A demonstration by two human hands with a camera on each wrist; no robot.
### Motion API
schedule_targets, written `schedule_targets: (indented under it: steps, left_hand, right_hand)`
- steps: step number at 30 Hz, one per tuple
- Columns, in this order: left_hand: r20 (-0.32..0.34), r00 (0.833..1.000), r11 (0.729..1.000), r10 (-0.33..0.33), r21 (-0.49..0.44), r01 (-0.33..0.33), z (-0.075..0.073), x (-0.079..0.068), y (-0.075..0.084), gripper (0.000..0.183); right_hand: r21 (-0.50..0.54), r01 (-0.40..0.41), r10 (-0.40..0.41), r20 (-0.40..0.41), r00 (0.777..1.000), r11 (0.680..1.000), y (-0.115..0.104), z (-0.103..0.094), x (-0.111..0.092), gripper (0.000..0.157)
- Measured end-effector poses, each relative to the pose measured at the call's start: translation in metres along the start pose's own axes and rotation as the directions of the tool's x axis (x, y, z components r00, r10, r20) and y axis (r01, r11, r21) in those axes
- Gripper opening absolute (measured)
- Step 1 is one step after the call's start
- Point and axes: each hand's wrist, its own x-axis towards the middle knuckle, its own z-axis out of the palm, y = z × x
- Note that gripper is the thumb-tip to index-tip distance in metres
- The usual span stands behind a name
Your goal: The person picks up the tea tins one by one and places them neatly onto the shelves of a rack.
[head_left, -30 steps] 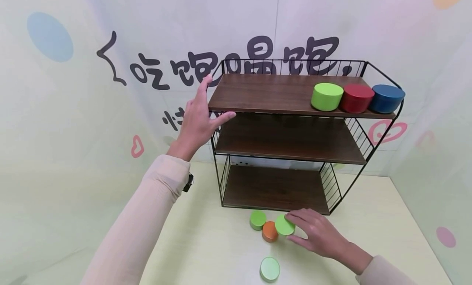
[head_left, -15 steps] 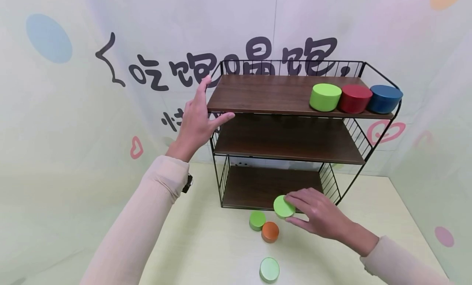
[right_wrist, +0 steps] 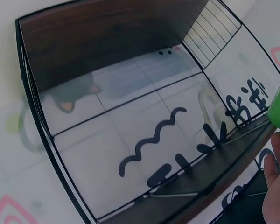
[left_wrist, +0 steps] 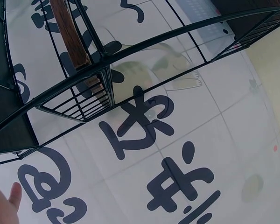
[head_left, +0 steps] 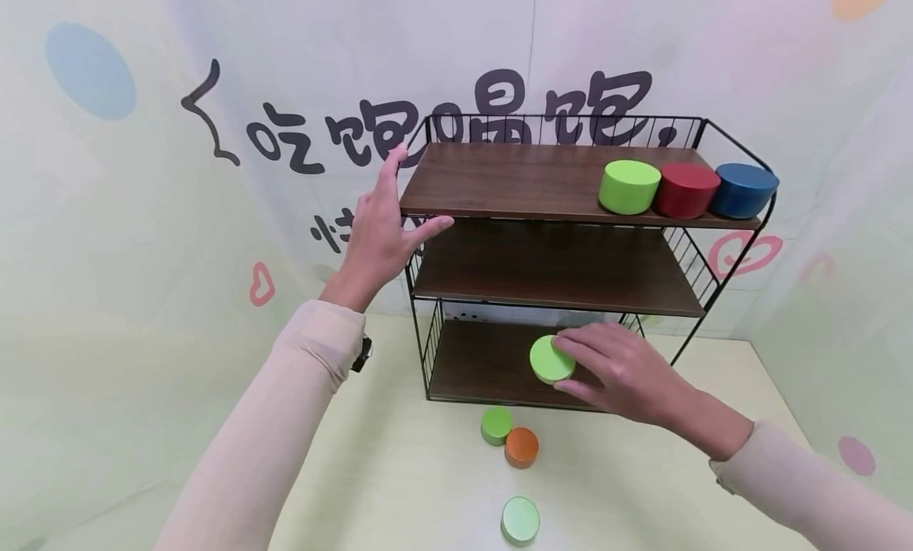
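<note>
Stretching left hand [head_left: 374, 238] up to top left corner of rack [head_left: 513, 178], with fingers and thumb spread wide; pinching light green tin [head_left: 551, 359] in right hand [head_left: 622, 373], near bottom shelf [head_left: 481, 361].

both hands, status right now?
Left hand: open, thumb and index finger spread at the upper left corner of the three-tier rack.
Right hand: closed, holding a lime-green cylinder.
</note>
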Motion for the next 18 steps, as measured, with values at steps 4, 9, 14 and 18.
schedule_targets:
  steps: [4,9,14,18]
  left_hand:
    - [0.002,1.000,1.000,0.000,-0.002,0.000,-0.001,0.000,0.000,0.105]
    - [-0.004,1.000,1.000,0.000,-0.005,0.000,-0.002,0.001,-0.001,0.105]
    - [-0.002,1.000,1.000,0.002,-0.001,-0.002,-0.002,0.001,-0.001,0.105]
    - [0.002,1.000,1.000,-0.002,-0.001,0.002,-0.001,0.001,-0.001,0.105]
  right_hand:
    - [-0.013,0.019,-0.019,-0.020,1.000,1.000,0.005,-0.011,0.013,0.061]
    - [-0.036,0.029,-0.030,-0.041,0.999,0.999,0.011,-0.023,0.028,0.062]
    - [-0.046,0.034,-0.037,-0.070,0.997,0.998,0.015,-0.033,0.039,0.060]
    - [-0.051,0.047,-0.052,-0.087,0.995,0.998,0.019,-0.040,0.045,0.059]
